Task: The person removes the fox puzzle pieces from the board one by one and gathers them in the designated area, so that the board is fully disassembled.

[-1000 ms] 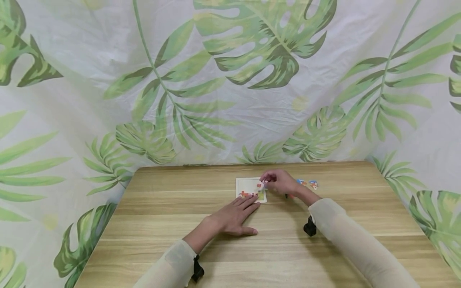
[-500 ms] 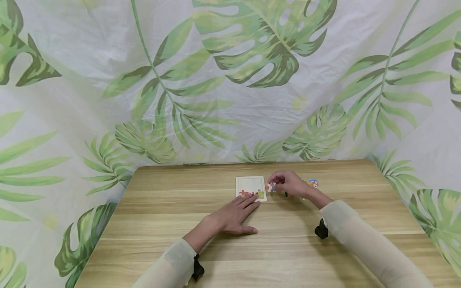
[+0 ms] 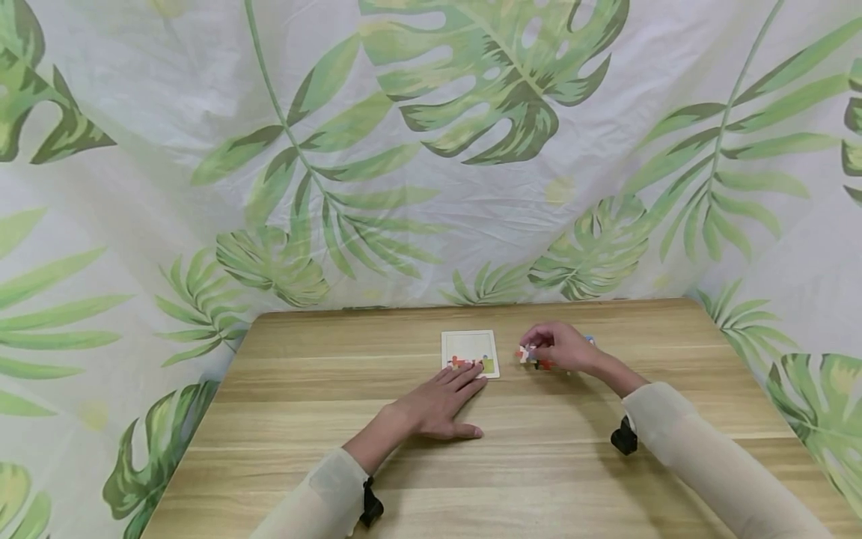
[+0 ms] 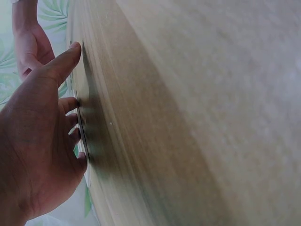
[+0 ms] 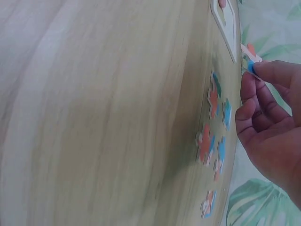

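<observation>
A white-rimmed puzzle tray [image 3: 469, 344] lies near the back of the table, with a few joined pieces [image 3: 465, 361] along its near side. My left hand [image 3: 431, 408] rests with fingers extended over the tray's near edge, thumb out to the side. Right of the tray, my right hand [image 3: 562, 349] pinches a puzzle piece [image 3: 525, 354] between thumb and fingertips. That piece shows orange, white and blue in the right wrist view, held off the table. Several loose puzzle pieces [image 5: 205, 146] lie below this hand, partly hidden by it in the head view.
The wood-grain table [image 3: 377, 337] ends at a back edge just behind the tray. A leaf-print cloth [image 3: 417, 150] hangs behind it and at the sides. Small black devices [image 3: 624, 436] sit at both wrists.
My right hand has moved from over the tray's right side toward the loose pieces on the right, still pinching the puzzle piece. The left hand has stayed in place.
</observation>
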{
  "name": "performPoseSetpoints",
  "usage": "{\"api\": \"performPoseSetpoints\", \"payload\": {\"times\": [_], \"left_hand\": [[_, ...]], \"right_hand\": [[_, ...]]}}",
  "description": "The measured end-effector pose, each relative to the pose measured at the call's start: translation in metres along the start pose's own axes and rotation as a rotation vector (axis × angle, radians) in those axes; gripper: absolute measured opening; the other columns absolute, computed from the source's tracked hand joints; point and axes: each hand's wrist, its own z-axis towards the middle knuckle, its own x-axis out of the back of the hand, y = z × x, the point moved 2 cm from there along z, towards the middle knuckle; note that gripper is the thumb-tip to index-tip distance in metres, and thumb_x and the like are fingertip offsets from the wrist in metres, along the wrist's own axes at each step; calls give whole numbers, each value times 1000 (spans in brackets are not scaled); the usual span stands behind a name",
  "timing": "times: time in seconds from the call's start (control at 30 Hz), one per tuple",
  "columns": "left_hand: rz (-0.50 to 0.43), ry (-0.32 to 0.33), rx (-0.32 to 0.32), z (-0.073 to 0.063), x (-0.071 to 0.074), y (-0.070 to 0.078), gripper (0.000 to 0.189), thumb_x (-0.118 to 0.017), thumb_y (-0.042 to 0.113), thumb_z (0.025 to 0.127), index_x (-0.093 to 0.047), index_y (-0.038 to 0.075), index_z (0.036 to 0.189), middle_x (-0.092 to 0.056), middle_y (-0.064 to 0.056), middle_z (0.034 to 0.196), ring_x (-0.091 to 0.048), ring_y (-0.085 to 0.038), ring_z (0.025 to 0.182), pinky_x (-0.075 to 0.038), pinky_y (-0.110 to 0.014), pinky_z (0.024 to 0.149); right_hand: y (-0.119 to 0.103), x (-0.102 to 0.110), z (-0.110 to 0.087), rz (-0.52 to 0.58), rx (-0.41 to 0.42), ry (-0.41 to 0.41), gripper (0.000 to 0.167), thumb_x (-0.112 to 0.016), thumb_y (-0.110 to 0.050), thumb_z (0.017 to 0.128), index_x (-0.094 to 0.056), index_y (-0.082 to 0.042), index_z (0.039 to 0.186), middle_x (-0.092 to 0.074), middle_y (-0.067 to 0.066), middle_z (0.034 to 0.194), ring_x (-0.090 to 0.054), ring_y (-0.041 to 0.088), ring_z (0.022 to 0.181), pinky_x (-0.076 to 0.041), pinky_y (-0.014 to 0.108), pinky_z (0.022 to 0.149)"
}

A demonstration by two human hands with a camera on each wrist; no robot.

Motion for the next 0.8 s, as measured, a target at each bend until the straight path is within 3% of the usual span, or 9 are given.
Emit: {"api": "performPoseSetpoints", "payload": {"times": [0.8], "left_hand": [[-13, -9, 9, -2, 3, 2, 91, -51, 69, 103, -21, 17, 171, -7, -4, 179, -10, -23, 165, -14, -45, 133]], "right_hand": [[21, 35, -39, -25, -2, -6, 16, -72, 3, 96, -75, 4, 111, -73, 11, 94, -62, 14, 81, -51, 23, 67]]}}
